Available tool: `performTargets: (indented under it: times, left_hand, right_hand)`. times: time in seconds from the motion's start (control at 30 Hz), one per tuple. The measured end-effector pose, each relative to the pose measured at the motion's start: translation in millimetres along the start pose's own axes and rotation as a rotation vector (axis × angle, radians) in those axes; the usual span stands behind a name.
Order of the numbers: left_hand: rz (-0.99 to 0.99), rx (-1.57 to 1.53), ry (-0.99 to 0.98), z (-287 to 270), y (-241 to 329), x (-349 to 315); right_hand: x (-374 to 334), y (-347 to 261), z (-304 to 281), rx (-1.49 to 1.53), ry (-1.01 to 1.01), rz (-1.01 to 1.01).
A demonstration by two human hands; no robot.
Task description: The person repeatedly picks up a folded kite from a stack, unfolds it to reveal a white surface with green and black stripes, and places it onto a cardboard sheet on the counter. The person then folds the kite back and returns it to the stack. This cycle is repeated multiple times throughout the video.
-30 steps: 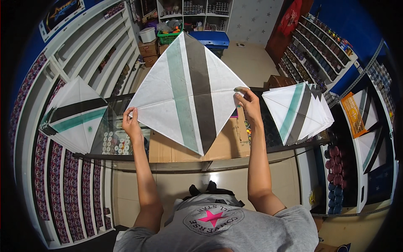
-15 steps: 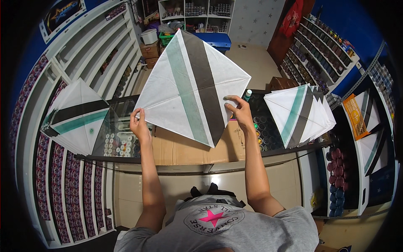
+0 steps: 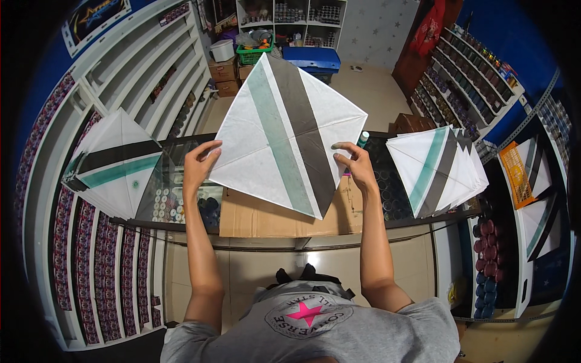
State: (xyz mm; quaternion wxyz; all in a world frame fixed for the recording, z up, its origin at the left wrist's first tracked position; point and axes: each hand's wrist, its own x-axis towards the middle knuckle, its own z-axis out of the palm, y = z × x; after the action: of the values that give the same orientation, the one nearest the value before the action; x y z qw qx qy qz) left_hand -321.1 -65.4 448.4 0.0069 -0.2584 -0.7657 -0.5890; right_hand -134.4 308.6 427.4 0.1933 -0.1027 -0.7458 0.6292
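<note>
A white diamond-shaped paper kite [image 3: 242, 151] with a green and a black stripe is held up tilted over the counter. My left hand [image 3: 198, 166] pinches its left edge with thumb and fingertips. At its lower right edge, my right hand [image 3: 358, 164] grips with fingertips on the near face. Thin spars show as creases across the paper. Under the kite lies a flat cardboard sheet [image 3: 254, 221], partly covered by it.
Similar kites lie in a left stack [image 3: 118, 145] and a right stack [image 3: 433, 163] on the glass counter. A green-capped bottle [image 3: 363, 138] stands behind my right hand. Thread spools [image 3: 164, 206] show under the glass at left. Shelves line both sides; a blue box [image 3: 311, 57] stands beyond.
The kite has shifted slightly right and down in view. My left hand has moved up along its left edge from the corner; my right hand keeps its hold.
</note>
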Motion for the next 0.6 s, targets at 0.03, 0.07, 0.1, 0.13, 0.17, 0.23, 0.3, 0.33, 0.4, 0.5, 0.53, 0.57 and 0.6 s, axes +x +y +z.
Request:
performTargets:
  times: [0.03,0.07,0.1,0.13,0.17,0.23,0.3,0.33,0.4,0.5,0.53,0.57,0.6]
  left_hand:
    - [0.035,0.095,-0.031,-0.5,7.8,6.3]
    - [0.048,0.161,-0.054,1.1,19.2,11.3]
    - [0.061,0.227,-0.078,3.3,31.3,15.6]
    - [0.074,0.294,-0.099,5.7,39.0,19.0]
    - [0.109,0.266,-0.091,8.6,40.7,22.3]
    - [0.143,0.257,-0.073,13.1,42.0,27.2]
    - [0.172,0.250,-0.052,16.6,42.3,29.1]
    - [0.182,0.244,-0.043,19.1,42.1,29.7]
    - [0.184,0.241,-0.028,21.5,42.3,29.6]
    - [0.185,0.220,-0.015,24.5,42.4,26.7]
    - [0.202,0.200,-0.012,25.3,40.3,25.8]
    - [0.220,0.180,-0.009,25.4,38.7,25.5]
    - [0.191,0.187,-0.016,24.2,37.5,25.9]
  right_hand:
    - [0.3,-0.9,0.8,0.000,-0.009,0.002]
    - [0.5,-0.5,0.6,0.002,-0.015,0.012]
    - [0.8,0.1,0.5,0.004,-0.021,0.021]
    - [0.9,-1.3,1.4,0.006,-0.029,0.029]
    - [0.5,-2.5,2.6,0.005,-0.033,0.020]
    - [-0.2,-5.4,5.2,0.004,-0.039,0.002]
    - [0.9,-6.6,6.7,-0.007,-0.044,-0.010]
    - [1.1,-6.8,6.7,-0.013,-0.044,-0.015]
    - [1.3,-7.0,7.1,-0.017,-0.032,-0.018]
    - [3.6,-3.2,3.8,-0.011,-0.025,-0.034]
    - [4.0,-3.5,3.9,-0.006,-0.028,-0.041]
    - [4.0,-3.8,4.1,0.000,-0.026,-0.041]
    - [4.0,-4.1,4.4,0.007,-0.024,-0.041]
